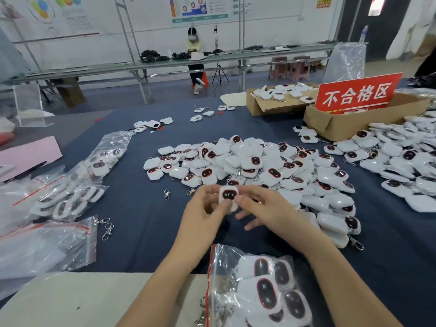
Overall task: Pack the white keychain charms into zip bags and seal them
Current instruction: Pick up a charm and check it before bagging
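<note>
Pinched between both hands, just above the dark blue cloth (141, 220): one white keychain charm (228, 197), its black, red-rimmed face turned toward the camera. Gripped by the left hand (203, 213) at the lower left edge with thumb and curled fingers, and by the right hand (264, 208) at the right edge with thumb and forefinger, other fingers spread loose below.

Just behind, heaped on the cloth, a big pile of charms (259, 166), some face up, some face down. Nearest the camera, between the forearms, a clear zip bag (254, 286) with a red strip along one edge, holding several charms. To the left, filled bags (70, 197) and flat empty bags (47, 244), with loose metal clasps (107, 228) beside them.

Far right, propped in a cardboard box (342, 123), a red sign (356, 95) reading "不合格区" in white.
</note>
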Demonstrator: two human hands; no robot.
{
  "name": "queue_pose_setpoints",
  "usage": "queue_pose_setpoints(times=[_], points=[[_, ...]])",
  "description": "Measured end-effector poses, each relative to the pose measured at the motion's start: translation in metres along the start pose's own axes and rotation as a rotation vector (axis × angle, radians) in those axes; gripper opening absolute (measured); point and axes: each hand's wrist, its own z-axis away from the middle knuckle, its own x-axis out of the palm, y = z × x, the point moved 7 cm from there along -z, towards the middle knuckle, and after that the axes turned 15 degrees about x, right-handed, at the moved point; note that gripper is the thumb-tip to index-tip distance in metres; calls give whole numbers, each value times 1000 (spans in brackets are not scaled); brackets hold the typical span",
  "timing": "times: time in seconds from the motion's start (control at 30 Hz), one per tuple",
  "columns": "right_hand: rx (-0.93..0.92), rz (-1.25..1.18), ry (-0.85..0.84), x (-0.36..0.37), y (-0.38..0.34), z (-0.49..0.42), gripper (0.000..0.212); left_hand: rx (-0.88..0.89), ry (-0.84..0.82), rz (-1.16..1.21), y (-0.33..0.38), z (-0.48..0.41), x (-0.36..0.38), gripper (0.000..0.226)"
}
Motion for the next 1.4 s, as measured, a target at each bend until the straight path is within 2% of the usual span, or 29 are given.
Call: queue_pose_setpoints(times=[0.07,0.13,0.2,0.43,0.67,1.4], points=[[-62,41,30,3,-2,1,16,-31,-53,69,0,7,7,17],[-87,39,40,3,-2,2,26,-47,-64,114,-1,8,9,14],[-90,17,11,3,-2,3,34,-43,-74,133,-1,6,10,13],[-60,46,-63,4,2,4,31,-29,-91,170,-2,6,11,14],[-81,37,-60,6,-3,8,49,-38,-104,202,-5,6,13,15],[-114,44,-3,5,-1,7,47,-36,-96,220,-4,5,11,15]])
